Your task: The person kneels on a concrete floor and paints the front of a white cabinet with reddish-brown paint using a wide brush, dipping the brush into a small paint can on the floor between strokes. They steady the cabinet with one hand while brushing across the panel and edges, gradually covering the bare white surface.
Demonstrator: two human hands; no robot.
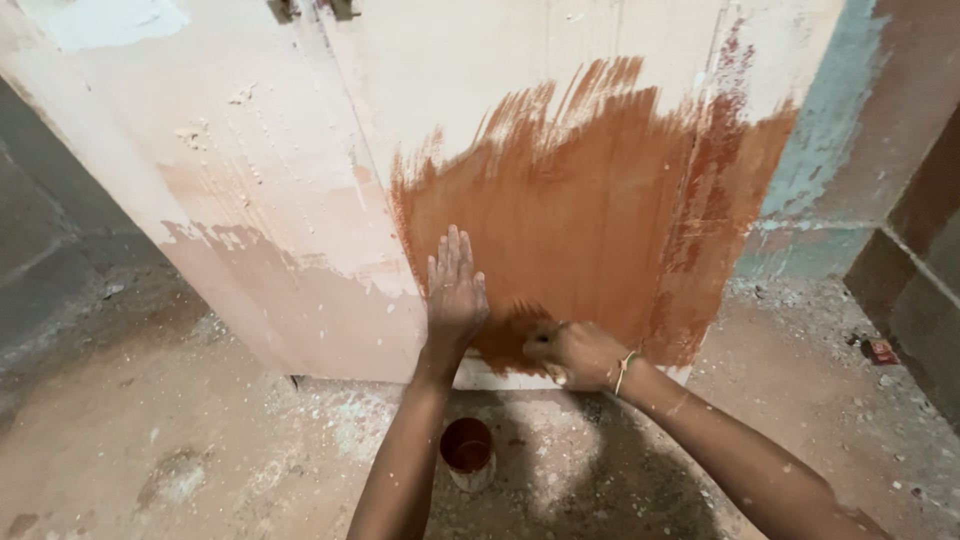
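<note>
A pale door panel stands in front of me, its lower right part covered in a patch of wet brown paint. My left hand lies flat against the panel at the paint's left edge, fingers pointing up. My right hand is closed on a paintbrush, whose bristles press on the panel near its bottom edge. The brush is mostly hidden in my fist. A small round paint tin with brown paint stands on the floor between my forearms.
The dusty concrete floor is speckled with white flecks. A greenish-grey wall and a dark tiled ledge stand to the right. A grey wall is at the left.
</note>
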